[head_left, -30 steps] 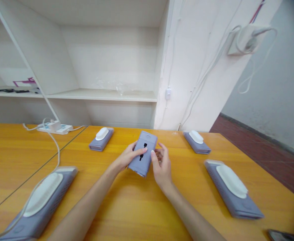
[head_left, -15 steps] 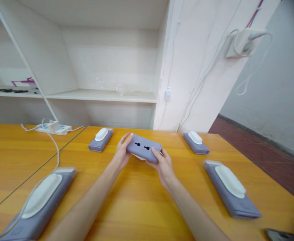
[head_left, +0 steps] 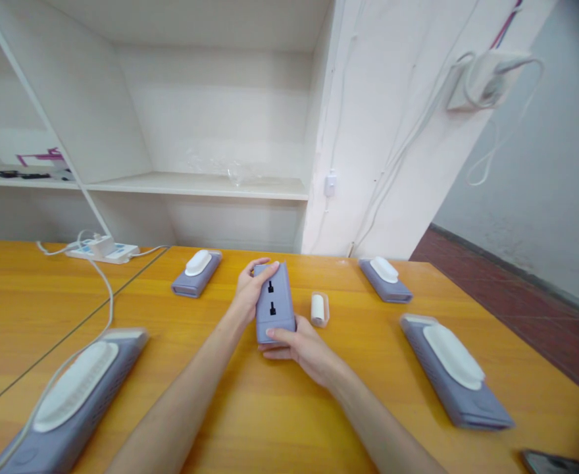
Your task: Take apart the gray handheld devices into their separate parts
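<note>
Head view: lilac socket block (head_left: 273,304) with two black slot pairs, both hands (head_left: 297,345) grasping its ends

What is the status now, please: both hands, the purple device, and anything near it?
Left hand and right hand both grip purple device, socket side up. Small white capsule lies just right of it, apart. Four similar units around on table.

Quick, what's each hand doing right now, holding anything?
Left hand: closed on the far end of the purple device.
Right hand: closed on the near end of the same device.
</note>
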The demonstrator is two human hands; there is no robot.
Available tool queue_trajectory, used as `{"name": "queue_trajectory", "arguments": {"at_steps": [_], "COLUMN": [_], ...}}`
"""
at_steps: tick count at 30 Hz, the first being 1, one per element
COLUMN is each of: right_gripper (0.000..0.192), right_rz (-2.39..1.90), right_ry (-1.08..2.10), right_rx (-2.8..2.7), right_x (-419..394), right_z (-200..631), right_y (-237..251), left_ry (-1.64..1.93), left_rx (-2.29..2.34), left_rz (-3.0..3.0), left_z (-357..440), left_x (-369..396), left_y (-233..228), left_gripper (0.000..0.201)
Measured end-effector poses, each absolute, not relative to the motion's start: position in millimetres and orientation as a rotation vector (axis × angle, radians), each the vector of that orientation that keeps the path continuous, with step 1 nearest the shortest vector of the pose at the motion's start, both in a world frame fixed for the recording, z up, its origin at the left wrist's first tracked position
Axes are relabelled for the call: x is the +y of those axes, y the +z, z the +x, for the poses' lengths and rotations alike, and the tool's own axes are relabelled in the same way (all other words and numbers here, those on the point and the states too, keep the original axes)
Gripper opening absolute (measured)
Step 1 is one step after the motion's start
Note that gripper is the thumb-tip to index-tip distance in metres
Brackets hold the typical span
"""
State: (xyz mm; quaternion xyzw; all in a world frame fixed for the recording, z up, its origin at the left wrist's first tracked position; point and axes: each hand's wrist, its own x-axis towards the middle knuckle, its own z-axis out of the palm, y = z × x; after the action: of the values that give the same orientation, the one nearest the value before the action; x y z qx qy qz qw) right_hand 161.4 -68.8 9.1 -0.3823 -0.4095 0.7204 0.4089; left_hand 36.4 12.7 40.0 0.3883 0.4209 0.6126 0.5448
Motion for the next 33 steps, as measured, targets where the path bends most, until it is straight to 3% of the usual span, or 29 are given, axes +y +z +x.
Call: {"name": "queue_trajectory", "arguments": {"at_steps": [33], "right_gripper": [0.03], "right_rz": [-0.978], "right_ry": [1.481], "right_rx": [-1.051], "right_x": [-72.4], "right_z": [145.4], "right_y": [6.3], "left_ry": [1.523], "left_rx": [1.046], "left_rz": [1.061], "left_z": [30.6], "left_x": [12.6], "left_y": [55.4], "left_gripper": [0.065]}}
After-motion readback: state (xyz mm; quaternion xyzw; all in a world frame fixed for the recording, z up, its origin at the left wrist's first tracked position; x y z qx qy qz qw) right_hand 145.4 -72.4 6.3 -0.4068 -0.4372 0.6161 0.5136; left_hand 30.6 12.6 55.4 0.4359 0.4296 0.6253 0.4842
